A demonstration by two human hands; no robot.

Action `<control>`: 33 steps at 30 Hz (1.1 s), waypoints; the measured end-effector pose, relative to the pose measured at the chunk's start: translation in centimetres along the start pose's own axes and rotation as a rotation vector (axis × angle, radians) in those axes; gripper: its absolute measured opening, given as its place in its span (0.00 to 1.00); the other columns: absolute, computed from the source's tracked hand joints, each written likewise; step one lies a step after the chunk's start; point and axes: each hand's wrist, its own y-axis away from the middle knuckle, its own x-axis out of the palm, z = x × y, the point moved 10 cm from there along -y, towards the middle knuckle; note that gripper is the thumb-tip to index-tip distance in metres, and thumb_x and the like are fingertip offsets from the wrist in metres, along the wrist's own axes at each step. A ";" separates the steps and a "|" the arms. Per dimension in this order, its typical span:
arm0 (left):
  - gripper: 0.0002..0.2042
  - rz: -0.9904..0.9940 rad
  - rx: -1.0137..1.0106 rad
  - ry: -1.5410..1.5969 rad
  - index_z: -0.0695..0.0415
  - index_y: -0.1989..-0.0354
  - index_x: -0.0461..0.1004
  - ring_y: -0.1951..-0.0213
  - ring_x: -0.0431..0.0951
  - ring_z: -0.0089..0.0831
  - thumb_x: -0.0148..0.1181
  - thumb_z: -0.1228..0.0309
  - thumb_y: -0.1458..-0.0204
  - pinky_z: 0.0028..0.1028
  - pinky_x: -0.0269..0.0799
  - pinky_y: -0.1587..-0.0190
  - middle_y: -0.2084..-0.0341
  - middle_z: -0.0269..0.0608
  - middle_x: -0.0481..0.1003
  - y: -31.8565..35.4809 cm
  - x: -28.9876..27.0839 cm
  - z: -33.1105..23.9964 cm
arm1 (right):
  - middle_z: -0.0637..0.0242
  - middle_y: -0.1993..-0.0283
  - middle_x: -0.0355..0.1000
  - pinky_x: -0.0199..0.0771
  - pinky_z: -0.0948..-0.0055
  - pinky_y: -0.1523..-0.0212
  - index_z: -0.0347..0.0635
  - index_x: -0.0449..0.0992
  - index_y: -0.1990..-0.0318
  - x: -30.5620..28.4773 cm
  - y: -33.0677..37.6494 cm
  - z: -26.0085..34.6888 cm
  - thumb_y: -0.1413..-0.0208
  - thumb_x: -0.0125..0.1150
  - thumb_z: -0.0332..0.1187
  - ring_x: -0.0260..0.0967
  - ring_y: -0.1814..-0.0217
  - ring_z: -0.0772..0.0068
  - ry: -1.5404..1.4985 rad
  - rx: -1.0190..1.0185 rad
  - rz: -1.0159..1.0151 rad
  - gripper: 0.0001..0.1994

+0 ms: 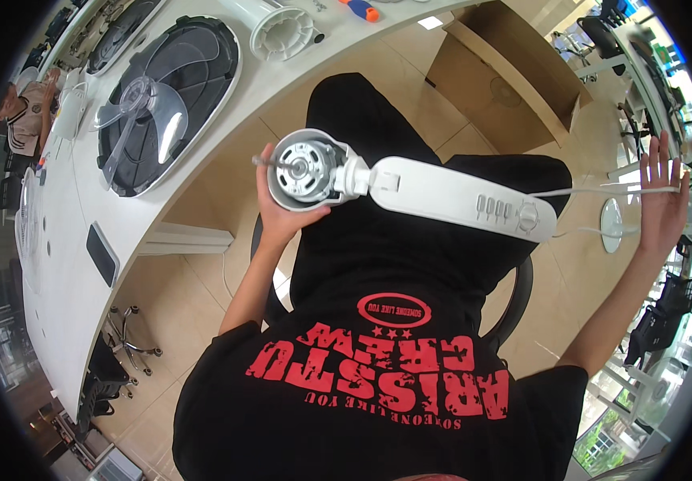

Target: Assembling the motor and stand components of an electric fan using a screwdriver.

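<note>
A white electric fan body lies across my lap, its control panel with several buttons and a knob facing up. At its left end, the round motor housing is uncovered, showing the motor and a metal shaft. My left hand grips this housing from below and the left side, thumb along the lower rim. Far to the right, my right hand is raised with fingers stretched out. A pale power cord runs from the fan's right end to that hand and crosses its palm.
On the white curved table at left lie a clear fan blade over a round black part, a white tubular part, a blue-orange tool handle and a phone. A cardboard box stands ahead. Another person sits far left.
</note>
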 end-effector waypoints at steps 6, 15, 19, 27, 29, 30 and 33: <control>0.71 0.103 0.156 -0.085 0.60 0.23 0.40 0.31 0.67 0.45 0.90 0.62 0.73 0.44 0.63 0.29 0.31 0.55 0.61 0.1 -0.6 -3.8 | 0.50 0.24 0.61 0.58 0.52 0.23 0.33 0.77 0.40 4.3 0.4 -0.5 0.26 0.47 0.47 0.60 0.23 0.52 0.921 -0.067 -0.117 0.25; 0.72 0.137 0.166 -0.271 0.59 0.23 0.37 0.33 0.67 0.45 0.90 0.57 0.73 0.44 0.62 0.29 0.33 0.51 0.61 1.0 -1.8 -4.5 | 0.58 0.29 0.68 0.50 0.50 0.22 0.41 0.82 0.42 20.1 0.9 -1.2 0.26 0.42 0.52 0.58 0.23 0.52 2.095 -0.972 0.611 0.28; 0.75 0.137 -0.010 -0.222 0.58 0.21 0.32 0.32 0.65 0.46 0.90 0.56 0.73 0.43 0.61 0.29 0.32 0.52 0.59 1.7 -2.3 -0.5 | 0.57 0.32 0.67 0.62 0.54 0.27 0.40 0.79 0.40 17.8 -0.1 0.8 0.25 0.42 0.54 0.64 0.29 0.58 1.779 -0.693 0.164 0.28; 0.78 0.160 -0.032 -0.226 0.57 0.21 0.25 0.29 0.60 0.49 0.89 0.55 0.71 0.45 0.58 0.27 0.30 0.54 0.54 0.8 -1.6 -0.4 | 0.55 0.53 0.81 0.76 0.63 0.39 0.31 0.74 0.42 11.0 2.4 1.1 0.24 0.37 0.55 0.81 0.47 0.59 0.958 -0.136 0.122 0.32; 0.75 0.038 0.089 -0.298 0.60 0.21 0.32 0.28 0.58 0.50 0.88 0.54 0.70 0.45 0.58 0.28 0.28 0.55 0.53 0.5 -1.5 -1.8 | 0.61 0.60 0.79 0.77 0.64 0.41 0.35 0.77 0.50 11.5 3.6 1.6 0.24 0.36 0.55 0.81 0.46 0.61 0.896 -0.066 0.218 0.30; 0.75 0.049 0.096 -0.303 0.60 0.21 0.32 0.28 0.58 0.50 0.88 0.54 0.70 0.45 0.58 0.28 0.28 0.55 0.53 0.9 -1.1 -2.3 | 0.70 0.70 0.69 0.76 0.62 0.40 0.43 0.72 0.62 11.5 4.1 1.9 0.23 0.37 0.53 0.79 0.53 0.65 0.964 -0.126 0.058 0.25; 0.63 -0.308 0.523 -1.003 0.67 0.26 0.53 0.29 0.61 0.52 0.87 0.52 0.69 0.48 0.58 0.30 0.31 0.56 0.61 7.1 0.1 -8.3 | 0.74 0.75 0.59 0.75 0.60 0.40 0.47 0.64 0.68 11.1 3.8 1.5 0.22 0.38 0.50 0.71 0.63 0.71 0.761 -0.062 0.132 0.22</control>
